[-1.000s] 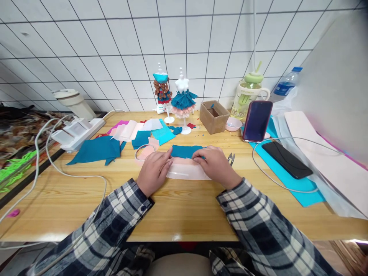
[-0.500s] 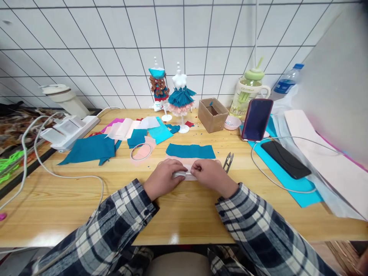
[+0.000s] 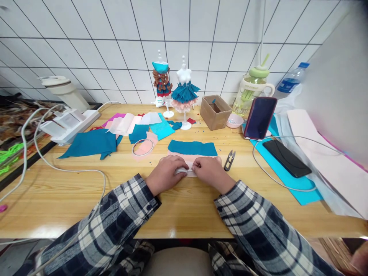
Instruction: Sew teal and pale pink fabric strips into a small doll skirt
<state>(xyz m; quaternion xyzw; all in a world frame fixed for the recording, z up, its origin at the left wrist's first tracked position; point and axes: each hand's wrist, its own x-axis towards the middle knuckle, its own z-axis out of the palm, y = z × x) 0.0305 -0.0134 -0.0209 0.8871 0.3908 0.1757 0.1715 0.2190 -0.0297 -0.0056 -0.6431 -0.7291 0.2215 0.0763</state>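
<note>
My left hand point(image 3: 165, 175) is closed on a thin white strip of crepe paper point(image 3: 190, 167) near the middle of the table, its thumb and fingers around a folded part of it. From the other side my right hand point(image 3: 212, 172) pinches the same strip; its fingertips hide the exact grip. Just beyond both hands lies a flat teal crepe paper strip point(image 3: 192, 148), with a pale pink strip point(image 3: 172, 157) partly showing under the hands. A pair of thread snips point(image 3: 229, 161) rests to the right of my right hand.
Two small dress forms in paper clothes point(image 3: 184, 94) stand at the back, beside a cardboard box point(image 3: 215, 119). Paper scraps point(image 3: 89, 143) and a ring point(image 3: 143, 147) lie left. To the right are a propped phone point(image 3: 260, 118), a flat phone point(image 3: 286, 158) and a cable point(image 3: 255, 163).
The camera view has shifted slightly. Both hands stay together on the white strip with almost the same grip; the snips now show more fully beside my right hand.
</note>
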